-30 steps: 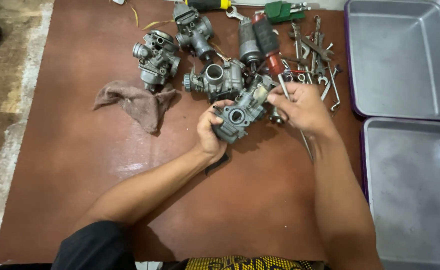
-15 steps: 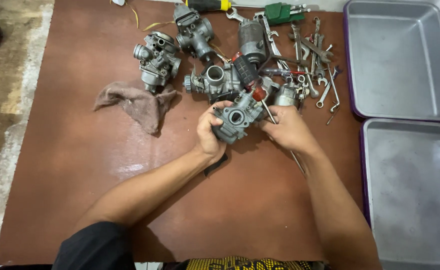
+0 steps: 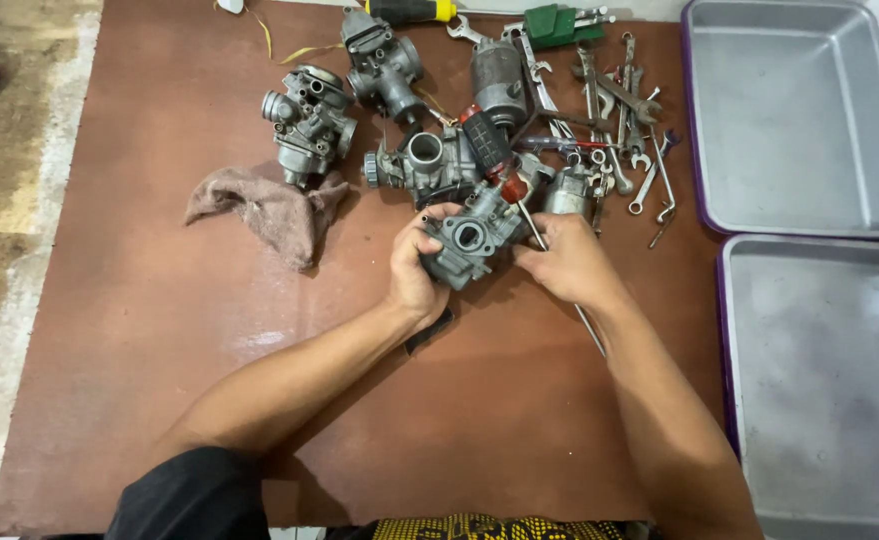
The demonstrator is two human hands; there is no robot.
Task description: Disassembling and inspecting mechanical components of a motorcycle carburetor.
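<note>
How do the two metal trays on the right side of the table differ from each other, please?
The upper tray shows whole within the view, while the lower tray is cut off by the picture's bottom and right edges. The upper tray lies beside the spanners; the lower tray lies beside the right hand's forearm. Both are grey, rectangular, purple-rimmed and hold nothing.

Both forearms come up from the bottom edge and angle toward each other, bare to the elbow, with a dark sleeve on the left upper arm. Left hand (image 3: 416, 272) is curled, thumb on top, fingers wrapped in a grip, wrist bent slightly inward. Right hand (image 3: 571, 264) lies back up with fingers pinched toward the left hand, wrist straight.
</note>
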